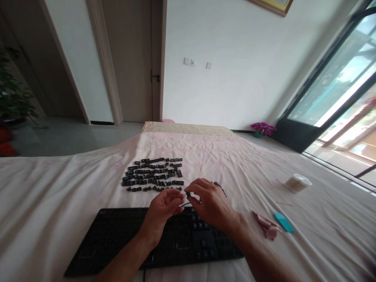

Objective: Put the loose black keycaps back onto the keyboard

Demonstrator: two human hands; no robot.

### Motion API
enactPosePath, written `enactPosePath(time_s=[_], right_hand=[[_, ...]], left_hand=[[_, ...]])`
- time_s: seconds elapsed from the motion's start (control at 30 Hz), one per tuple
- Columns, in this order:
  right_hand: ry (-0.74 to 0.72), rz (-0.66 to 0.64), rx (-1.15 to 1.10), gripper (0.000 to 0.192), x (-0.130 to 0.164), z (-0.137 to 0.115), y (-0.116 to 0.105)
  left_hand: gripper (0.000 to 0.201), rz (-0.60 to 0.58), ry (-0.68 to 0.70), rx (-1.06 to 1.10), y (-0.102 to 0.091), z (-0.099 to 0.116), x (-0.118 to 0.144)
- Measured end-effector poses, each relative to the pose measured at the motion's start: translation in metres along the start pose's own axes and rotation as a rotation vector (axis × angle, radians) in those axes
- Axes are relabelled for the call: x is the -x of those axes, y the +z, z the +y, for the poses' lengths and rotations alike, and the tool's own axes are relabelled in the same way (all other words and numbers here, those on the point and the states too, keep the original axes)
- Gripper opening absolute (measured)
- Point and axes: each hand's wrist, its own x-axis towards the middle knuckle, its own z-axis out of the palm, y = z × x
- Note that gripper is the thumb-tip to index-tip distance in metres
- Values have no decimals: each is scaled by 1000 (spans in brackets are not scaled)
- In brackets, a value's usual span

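Over the upper edge of a black keyboard (114,235), my two hands meet with fingertips close together. My right hand (208,199) pinches a small black keycap (188,194) between thumb and fingers. The fingers of my left hand (164,207) are curled and closed beside it. A thin stick (185,204) shows between the hands; which hand grips it is unclear. Much of the keyboard has bare key sockets, while some keys (199,225) sit on its right part. Behind the hands, loose black keycaps (152,172) lie in several rows on the cloth.
A pale pink flowered cloth (199,152) covers the table. To the right are a clear round tub of cotton swabs (296,183), a loose swab (284,203), a crumpled pink cloth (267,227) and a turquoise flat piece (284,222). More dark keycaps (219,186) lie behind my right hand.
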Motion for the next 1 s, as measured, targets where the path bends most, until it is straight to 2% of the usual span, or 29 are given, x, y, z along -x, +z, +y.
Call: enactPosePath(time_s=[0.1,0.27,0.43,0.6,0.83,1.0], right_hand=[[-43,-45,35,27,-1,-22,2],[14,-22,8,41,0,-24,10],[133,89,-147,23,5,-22,18],[148,150,-226,18,11,-22,22],[131,166,-278,23,13,-19,26],[216,175,-576,23,15,-14,35]], left_hand=[[35,-31,-56,166,2,2,2],[35,-56,-74,266,-2,0,2],[39,-92,-113,353,-2,-1,3],[39,-102,-142,365,-3,-2,4],[41,-71,-121,354,-2,-4,3],[39,12,-56,257,1,-1,6]])
